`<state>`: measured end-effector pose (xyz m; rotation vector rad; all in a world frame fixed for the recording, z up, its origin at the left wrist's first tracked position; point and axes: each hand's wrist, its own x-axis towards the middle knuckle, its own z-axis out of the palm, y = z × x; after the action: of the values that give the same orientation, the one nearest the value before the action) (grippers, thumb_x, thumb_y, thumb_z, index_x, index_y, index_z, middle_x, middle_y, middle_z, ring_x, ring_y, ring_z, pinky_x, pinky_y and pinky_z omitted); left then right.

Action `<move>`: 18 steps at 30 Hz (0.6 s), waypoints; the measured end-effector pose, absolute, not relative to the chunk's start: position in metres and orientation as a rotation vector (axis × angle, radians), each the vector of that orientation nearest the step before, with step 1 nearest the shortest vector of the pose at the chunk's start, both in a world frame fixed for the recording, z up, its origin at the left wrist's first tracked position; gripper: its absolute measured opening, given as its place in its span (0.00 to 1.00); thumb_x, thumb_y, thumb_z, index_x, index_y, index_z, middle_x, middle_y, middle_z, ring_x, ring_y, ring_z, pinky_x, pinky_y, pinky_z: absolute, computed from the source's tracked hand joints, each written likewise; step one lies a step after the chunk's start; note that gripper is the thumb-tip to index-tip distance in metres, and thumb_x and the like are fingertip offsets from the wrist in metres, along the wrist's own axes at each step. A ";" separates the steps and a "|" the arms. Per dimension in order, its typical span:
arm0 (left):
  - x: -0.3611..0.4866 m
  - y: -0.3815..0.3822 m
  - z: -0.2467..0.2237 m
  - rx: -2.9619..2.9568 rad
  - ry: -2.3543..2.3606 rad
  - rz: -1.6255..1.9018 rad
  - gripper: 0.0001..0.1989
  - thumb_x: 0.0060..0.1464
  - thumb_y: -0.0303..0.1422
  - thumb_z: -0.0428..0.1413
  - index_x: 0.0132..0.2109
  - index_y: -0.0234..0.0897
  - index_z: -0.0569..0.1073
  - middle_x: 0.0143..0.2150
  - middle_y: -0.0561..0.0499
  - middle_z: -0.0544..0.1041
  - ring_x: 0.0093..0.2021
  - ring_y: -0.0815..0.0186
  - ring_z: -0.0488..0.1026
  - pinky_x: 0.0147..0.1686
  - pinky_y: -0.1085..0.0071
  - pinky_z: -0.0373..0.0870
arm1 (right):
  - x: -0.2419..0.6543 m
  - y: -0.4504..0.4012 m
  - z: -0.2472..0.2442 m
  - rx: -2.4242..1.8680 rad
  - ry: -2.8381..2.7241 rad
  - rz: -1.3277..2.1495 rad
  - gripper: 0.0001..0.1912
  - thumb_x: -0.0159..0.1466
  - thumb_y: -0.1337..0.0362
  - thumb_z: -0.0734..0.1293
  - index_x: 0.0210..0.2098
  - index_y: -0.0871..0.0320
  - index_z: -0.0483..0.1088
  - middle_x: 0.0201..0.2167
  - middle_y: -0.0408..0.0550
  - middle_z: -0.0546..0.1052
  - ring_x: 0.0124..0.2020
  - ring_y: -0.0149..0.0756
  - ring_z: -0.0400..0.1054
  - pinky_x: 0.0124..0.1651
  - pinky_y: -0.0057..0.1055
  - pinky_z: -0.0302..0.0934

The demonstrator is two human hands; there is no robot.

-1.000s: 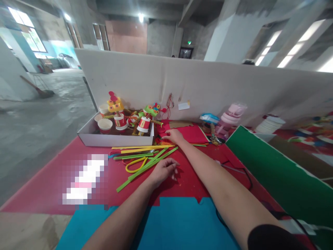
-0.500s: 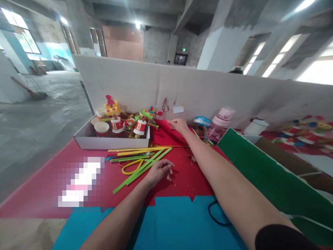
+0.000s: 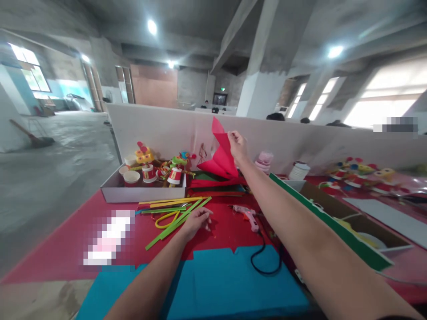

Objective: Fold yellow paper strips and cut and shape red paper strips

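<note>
My right hand [image 3: 238,146] is raised in front of the white partition, its fingers pinched on a sheet of red paper [image 3: 223,153]. The paper bends and hangs below the hand, and its lower part is over more red and dark green sheets. My left hand [image 3: 198,222] hovers at or rests on the red tabletop, fingers loosely curled and holding nothing I can see. Beside it lie green paper strips [image 3: 168,230], yellow strips [image 3: 176,201] and a yellow bent loop [image 3: 160,223]. Between my arms lies a pink glue gun [image 3: 249,218] with a black cord.
A white box [image 3: 143,194] at the back left holds paper cups and cup figures. On the right stands a green-sided box [image 3: 328,222] with compartments. Blue sheeting [image 3: 230,284] covers the near edge. A white partition [image 3: 150,126] runs along the back.
My right hand has risen from the red paper at the back, lifting a sheet with it. My left hand has barely moved. The view has tilted up, and the glue gun now shows.
</note>
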<state>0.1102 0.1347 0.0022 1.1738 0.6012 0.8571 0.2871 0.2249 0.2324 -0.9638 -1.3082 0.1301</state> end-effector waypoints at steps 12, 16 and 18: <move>-0.002 0.048 0.092 0.899 0.744 1.171 0.28 0.50 0.55 0.54 0.51 0.40 0.71 0.46 0.45 0.78 0.45 0.53 0.76 0.37 0.60 0.76 | 0.180 0.030 0.115 -0.892 -2.339 0.437 0.13 0.69 0.58 0.57 0.35 0.55 0.70 0.35 0.41 0.77 0.39 0.32 0.71 0.63 0.46 0.44; -0.034 0.019 0.067 0.994 0.998 1.152 0.36 0.37 0.32 0.68 0.55 0.37 0.65 0.41 0.46 0.80 0.41 0.52 0.78 0.36 0.62 0.77 | 0.158 -0.014 0.080 -0.721 -2.555 0.489 0.09 0.68 0.59 0.60 0.39 0.54 0.71 0.40 0.43 0.79 0.48 0.34 0.70 0.64 0.44 0.43; -0.050 0.015 0.056 0.992 1.112 1.085 0.35 0.37 0.29 0.68 0.54 0.36 0.65 0.39 0.45 0.80 0.39 0.52 0.79 0.36 0.61 0.77 | 0.162 -0.027 0.075 -0.674 -2.470 0.615 0.11 0.66 0.55 0.63 0.42 0.54 0.71 0.43 0.45 0.78 0.47 0.34 0.71 0.58 0.35 0.55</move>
<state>-0.0504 0.0153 0.0564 0.9920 1.1117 1.0847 0.1621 -0.0269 0.0754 -0.6741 -2.4703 0.6148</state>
